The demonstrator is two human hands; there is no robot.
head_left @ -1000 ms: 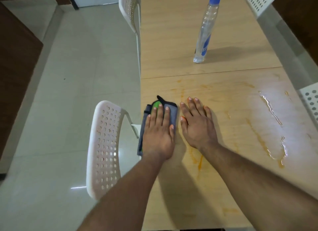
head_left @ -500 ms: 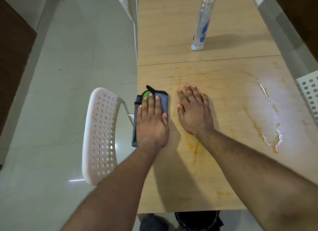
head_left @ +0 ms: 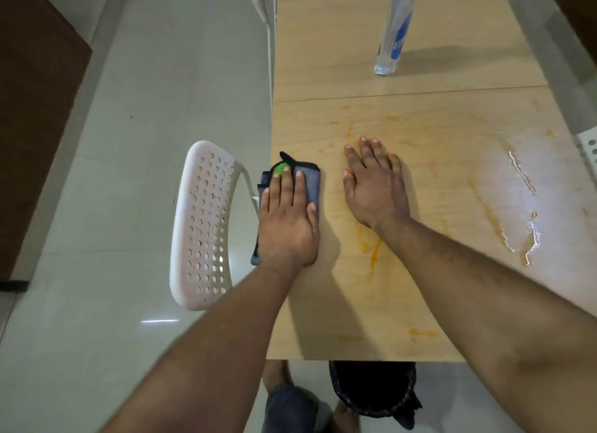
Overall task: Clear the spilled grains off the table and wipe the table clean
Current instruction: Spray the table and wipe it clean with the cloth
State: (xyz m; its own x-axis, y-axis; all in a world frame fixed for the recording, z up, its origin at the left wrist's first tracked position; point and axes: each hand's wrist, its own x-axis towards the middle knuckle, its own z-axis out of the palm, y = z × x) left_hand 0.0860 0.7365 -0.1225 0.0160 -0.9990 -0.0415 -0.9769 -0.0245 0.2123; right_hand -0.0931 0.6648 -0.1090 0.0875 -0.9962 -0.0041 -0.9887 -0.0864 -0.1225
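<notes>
Table [head_left: 420,303] bears both flat hands: left hand [head_left: 287,219] presses cloth [head_left: 311,182], right hand [head_left: 374,187] bare wood.

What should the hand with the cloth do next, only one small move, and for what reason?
Probably slide the cloth rightwards. The left hand presses it flat at the table's left edge, while orange streaks and a shiny wet patch lie to its right, not yet wiped. The right hand rests flat between them and would likely need to lift first.
</notes>
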